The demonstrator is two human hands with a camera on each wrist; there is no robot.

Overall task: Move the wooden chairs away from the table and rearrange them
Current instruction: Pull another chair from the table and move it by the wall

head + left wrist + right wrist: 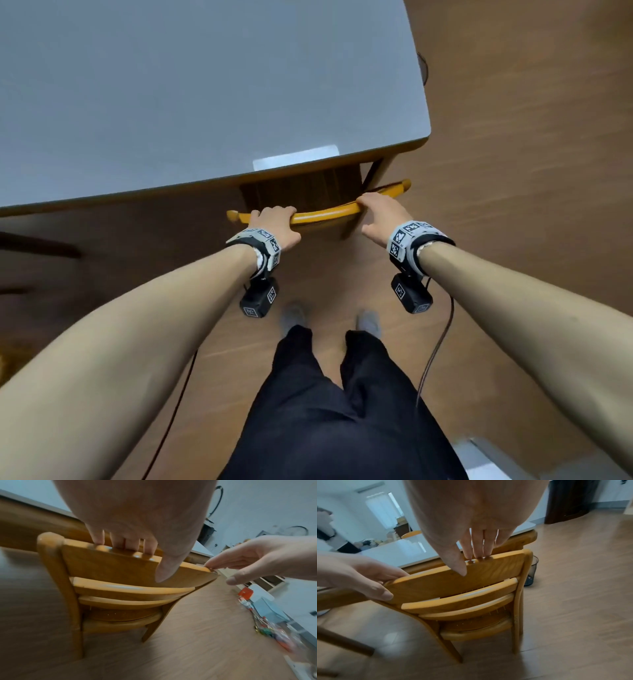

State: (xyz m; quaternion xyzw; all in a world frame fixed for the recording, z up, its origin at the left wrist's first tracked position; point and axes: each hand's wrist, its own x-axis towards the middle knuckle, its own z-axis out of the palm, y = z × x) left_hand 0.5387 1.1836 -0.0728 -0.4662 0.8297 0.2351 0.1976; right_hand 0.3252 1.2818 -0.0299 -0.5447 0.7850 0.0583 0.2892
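Note:
A yellow wooden chair [322,214] is tucked under the near edge of the grey-topped table [205,102], its back toward me. My left hand [274,219] grips the left part of the top rail [109,563], with fingers [125,545] over the top and the thumb on the rear face. My right hand [376,209] is on the rail's right part. Its nearly straight fingertips [477,557] touch the top edge, and the thumb sits loosely by the rear face. The seat [476,627] is partly hidden under the table.
A black mesh bin [531,572] stands on the wooden floor right of the chair. Another yellow chair [411,533] is at the table's far side. A dark wooden leg [37,245] lies to the left. Clutter [267,622] lines the wall. My feet [294,315] are just behind the chair.

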